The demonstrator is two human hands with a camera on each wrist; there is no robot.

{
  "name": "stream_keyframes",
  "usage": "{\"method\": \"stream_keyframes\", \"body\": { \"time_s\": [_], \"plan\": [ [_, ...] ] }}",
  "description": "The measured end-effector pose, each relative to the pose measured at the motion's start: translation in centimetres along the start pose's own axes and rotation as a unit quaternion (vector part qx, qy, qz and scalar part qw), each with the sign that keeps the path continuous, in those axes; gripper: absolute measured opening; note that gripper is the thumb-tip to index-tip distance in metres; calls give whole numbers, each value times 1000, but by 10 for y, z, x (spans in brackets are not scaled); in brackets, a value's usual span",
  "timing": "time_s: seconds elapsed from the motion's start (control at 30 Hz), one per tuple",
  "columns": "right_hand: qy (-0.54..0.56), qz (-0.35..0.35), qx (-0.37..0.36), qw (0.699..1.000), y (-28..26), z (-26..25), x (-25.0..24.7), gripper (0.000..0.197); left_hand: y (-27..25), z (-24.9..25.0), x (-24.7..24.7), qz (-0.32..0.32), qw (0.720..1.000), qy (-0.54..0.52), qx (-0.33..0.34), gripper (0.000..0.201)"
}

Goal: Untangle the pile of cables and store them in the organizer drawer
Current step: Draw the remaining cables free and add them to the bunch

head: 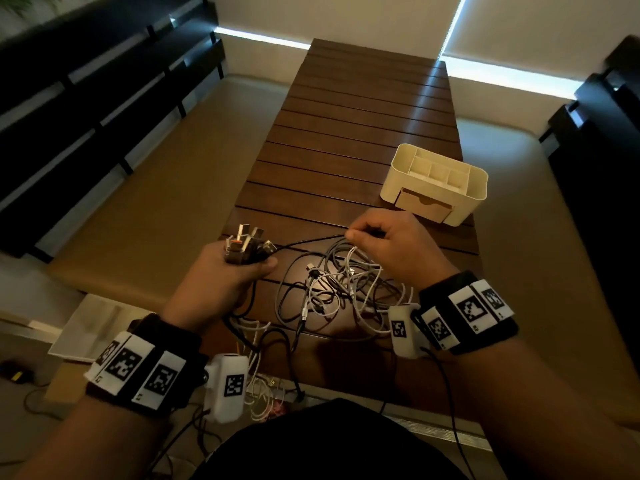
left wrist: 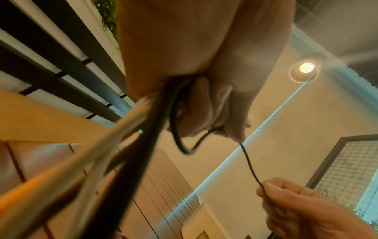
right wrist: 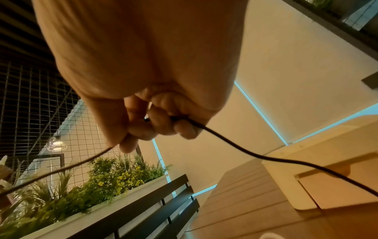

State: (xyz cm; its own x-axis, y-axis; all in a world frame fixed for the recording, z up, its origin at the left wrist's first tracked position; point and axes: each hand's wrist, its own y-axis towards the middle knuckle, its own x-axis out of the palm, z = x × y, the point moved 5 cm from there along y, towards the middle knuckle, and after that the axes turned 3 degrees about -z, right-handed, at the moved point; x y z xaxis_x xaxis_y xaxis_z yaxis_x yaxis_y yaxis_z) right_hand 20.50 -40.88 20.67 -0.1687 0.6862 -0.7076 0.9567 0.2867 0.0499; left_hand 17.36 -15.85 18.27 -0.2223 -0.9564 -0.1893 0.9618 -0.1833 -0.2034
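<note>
A tangled pile of white, grey and black cables (head: 332, 289) lies on the near end of the slatted wooden table (head: 363, 133). My left hand (head: 239, 268) grips a bundle of USB plugs (head: 246, 247) upright, with the cable ends (left wrist: 126, 129) trailing down from the fist. A thin black cable (head: 311, 240) runs taut from that bundle to my right hand (head: 377, 240), which pinches it between thumb and fingers (right wrist: 143, 129). The cream organizer (head: 434, 183) stands at the right of the table beyond the right hand. Its wooden drawer (head: 424, 204) is closed.
More cables (head: 263, 393) hang over the table's near edge toward the floor. A pale box (head: 93, 327) sits low on the left. Dark slatted benches (head: 86, 98) flank the table on both sides. The far half of the table shows bare slats.
</note>
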Motion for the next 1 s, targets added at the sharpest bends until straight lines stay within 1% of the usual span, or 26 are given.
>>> {"method": "stream_keyframes", "body": {
  "time_s": [0.03,0.07,0.13,0.2,0.23,0.27,0.3,0.37,0.5,0.57,0.63,0.7,0.8,0.9,1.0],
  "plan": [
    [-22,-5,-5,1000,2,-1,-1,9,1,3,1,-10,999,35,1,28],
    [-50,-23,-13,998,3,-3,0,10,2,6,0,-8,998,59,8,23],
    [-109,-79,-33,990,2,-7,8,13,7,10,-9,39,997,65,22,11],
    [-151,-125,-48,979,0,-8,21,17,10,15,-17,99,993,55,42,10],
    [-159,-137,-52,976,-1,-9,27,17,11,19,-17,112,991,55,53,9],
    [-159,-143,-57,975,-2,-11,31,17,13,23,-15,112,990,61,63,8],
    [-155,-147,-64,975,-2,-13,35,17,13,28,-9,98,990,66,70,8],
    [-139,-147,-84,976,-2,-20,39,18,13,34,10,45,994,66,77,5],
    [-89,-105,-121,983,-3,-37,31,17,11,34,43,-76,992,67,80,3],
    [-76,-91,-129,984,-4,-41,28,15,10,35,48,-128,986,68,78,11],
    [-66,-90,-124,986,-5,-42,26,15,8,38,47,-143,982,90,84,18],
    [-48,-88,-115,988,-6,-42,26,16,7,39,43,-123,981,117,98,22],
    [-6,-68,-94,993,-7,-38,18,12,9,35,31,-54,981,150,112,29],
    [4,-34,-64,997,-5,-21,8,13,8,31,12,22,986,137,89,31],
    [19,-6,-23,1000,-3,-2,2,14,5,28,-3,72,987,130,66,32]
  ]
}}
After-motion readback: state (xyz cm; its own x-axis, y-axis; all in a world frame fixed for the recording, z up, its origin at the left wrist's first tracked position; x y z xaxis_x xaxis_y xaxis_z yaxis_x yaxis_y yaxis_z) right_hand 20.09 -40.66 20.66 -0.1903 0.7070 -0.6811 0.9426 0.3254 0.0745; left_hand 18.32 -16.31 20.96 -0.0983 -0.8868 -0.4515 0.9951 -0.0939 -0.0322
